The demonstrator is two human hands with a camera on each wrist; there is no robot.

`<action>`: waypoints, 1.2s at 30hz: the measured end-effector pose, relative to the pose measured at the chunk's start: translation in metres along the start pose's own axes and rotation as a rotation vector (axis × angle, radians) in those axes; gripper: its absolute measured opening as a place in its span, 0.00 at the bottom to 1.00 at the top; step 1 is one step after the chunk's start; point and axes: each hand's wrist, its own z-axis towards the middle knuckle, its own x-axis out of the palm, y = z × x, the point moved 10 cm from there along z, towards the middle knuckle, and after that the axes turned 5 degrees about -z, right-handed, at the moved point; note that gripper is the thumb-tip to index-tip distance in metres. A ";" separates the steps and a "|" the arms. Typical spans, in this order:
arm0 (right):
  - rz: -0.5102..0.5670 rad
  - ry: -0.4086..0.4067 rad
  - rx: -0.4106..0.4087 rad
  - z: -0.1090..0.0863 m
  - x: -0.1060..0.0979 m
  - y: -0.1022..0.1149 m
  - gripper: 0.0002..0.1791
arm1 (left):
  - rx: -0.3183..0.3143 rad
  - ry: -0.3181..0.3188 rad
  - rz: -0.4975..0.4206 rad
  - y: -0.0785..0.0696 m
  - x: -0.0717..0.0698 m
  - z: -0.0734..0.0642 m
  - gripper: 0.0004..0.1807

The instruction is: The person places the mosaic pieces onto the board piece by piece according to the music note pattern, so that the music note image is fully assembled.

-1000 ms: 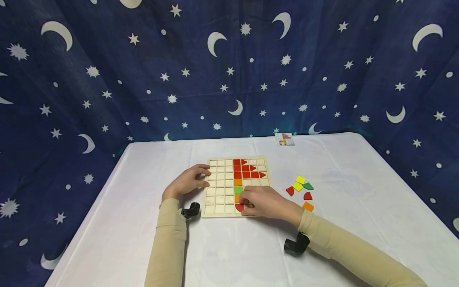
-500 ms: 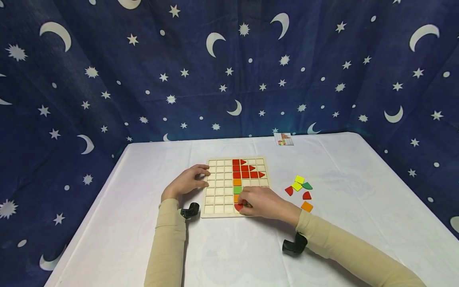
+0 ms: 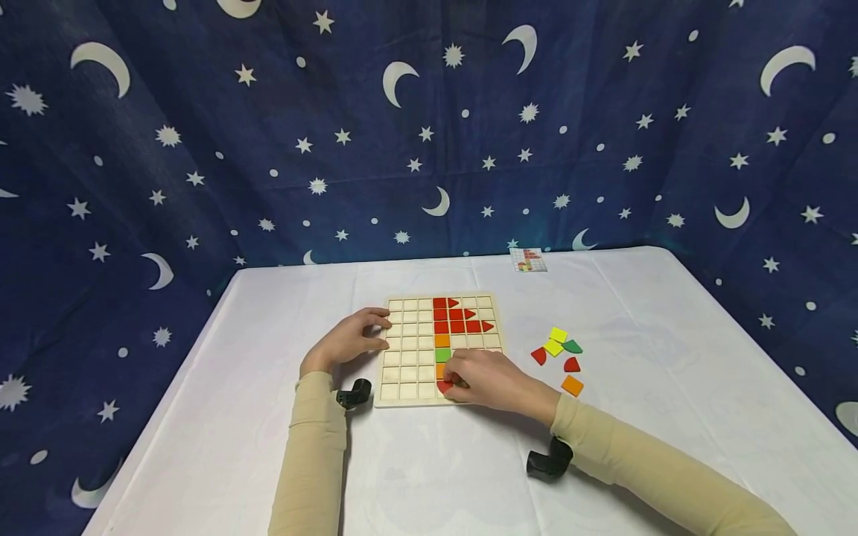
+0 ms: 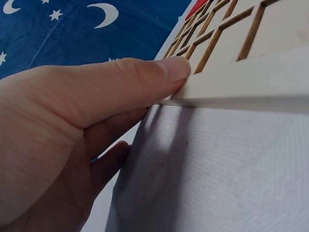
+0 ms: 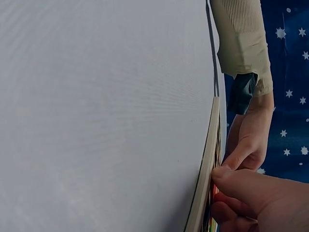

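Observation:
A pale wooden grid board (image 3: 409,356) lies on the table between the two hands. My left hand (image 3: 345,342) rests at its left side with fingers apart; in the left wrist view the thumb (image 4: 166,72) touches the board's edge. On the lowest row, my right hand (image 3: 492,381) pinches a red round-edged tile (image 3: 443,388) between thumb and bent fingers, which partly cover it. Above that tile are an orange tile (image 3: 440,371), a green tile (image 3: 442,355) and another orange tile (image 3: 442,340). Several red tiles (image 3: 457,326) fill stepped rows at the top.
Right of the board lie loose yellow tiles (image 3: 558,335), a green tile (image 3: 573,347), red tiles (image 3: 572,365) and an orange tile (image 3: 573,385). A printed pattern card (image 3: 528,260) lies at the back edge, before a starry blue curtain (image 3: 362,164).
The right thumb has edged slightly left and covers more of the red tile. My left hand stays at the board's side. The head view has drifted a little.

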 end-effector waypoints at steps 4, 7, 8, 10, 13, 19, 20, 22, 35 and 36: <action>0.005 -0.013 0.003 0.000 0.001 0.001 0.05 | -0.006 -0.002 -0.012 0.000 0.000 -0.001 0.22; 0.017 -0.001 -0.002 0.000 0.002 0.000 0.05 | -0.001 0.000 -0.014 0.000 0.001 -0.001 0.22; 0.029 0.012 -0.002 0.000 0.002 0.000 0.05 | 0.001 0.000 -0.014 0.000 0.001 -0.001 0.22; 0.058 0.036 -0.009 0.000 0.001 0.000 0.06 | 0.005 -0.005 -0.014 -0.001 0.000 -0.001 0.22; 0.089 0.082 -0.012 0.002 0.000 0.000 0.06 | 0.006 -0.011 -0.015 -0.002 -0.001 0.000 0.22; 0.096 0.110 -0.001 0.003 0.000 -0.001 0.05 | 0.006 -0.008 -0.006 -0.001 -0.001 0.001 0.22; 0.096 0.108 0.002 0.002 0.000 -0.001 0.05 | 0.007 -0.009 -0.004 -0.001 -0.002 0.001 0.22; 0.094 0.102 0.005 0.003 0.000 -0.002 0.03 | 0.007 -0.012 -0.003 -0.001 -0.002 0.001 0.22; 0.061 0.079 -0.037 0.002 0.002 0.000 0.06 | -0.005 -0.005 -0.019 0.001 0.000 0.000 0.22; 0.058 0.078 -0.041 0.002 0.002 0.000 0.05 | -0.002 -0.006 -0.017 0.001 0.000 0.001 0.22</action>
